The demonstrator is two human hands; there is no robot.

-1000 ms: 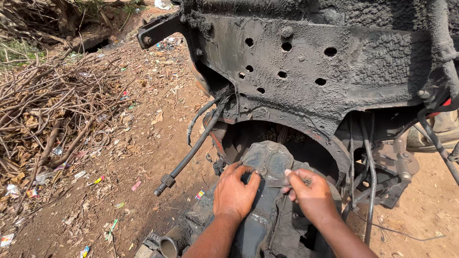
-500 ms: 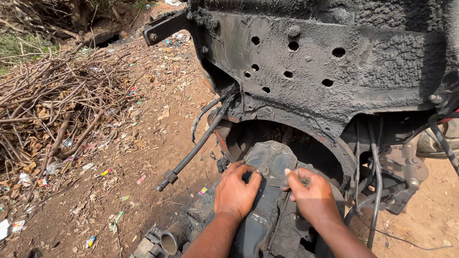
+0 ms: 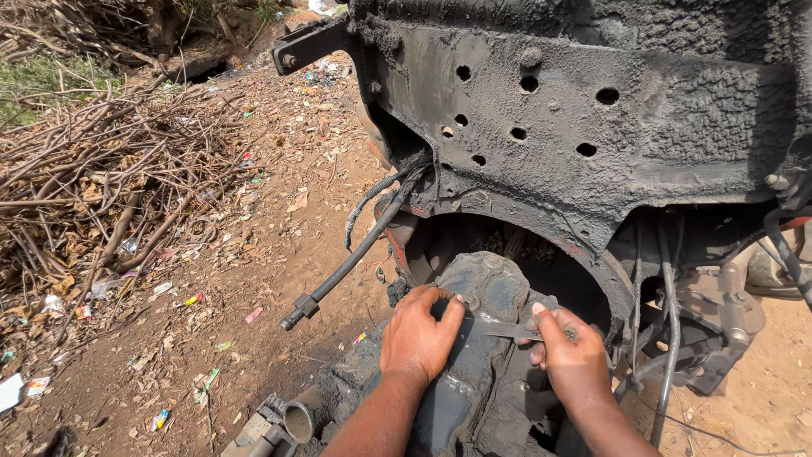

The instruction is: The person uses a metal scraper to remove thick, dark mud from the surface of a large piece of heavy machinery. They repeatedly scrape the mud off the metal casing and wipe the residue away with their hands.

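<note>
Right hand (image 3: pixel 568 354) now grips a flat spanner (image 3: pixel 507 331) brought onto the greasy gearbox housing (image 3: pixel 484 298) bolt (image 3: pixel 468 301), left hand (image 3: pixel 417 335) fingers clenched steadying it

Bare reddish-brown dirt ground (image 3: pixel 279 279) carries a heap of dry brown branches (image 3: pixel 93 186) and scattered small colourful litter scraps (image 3: pixel 193 300).
</note>
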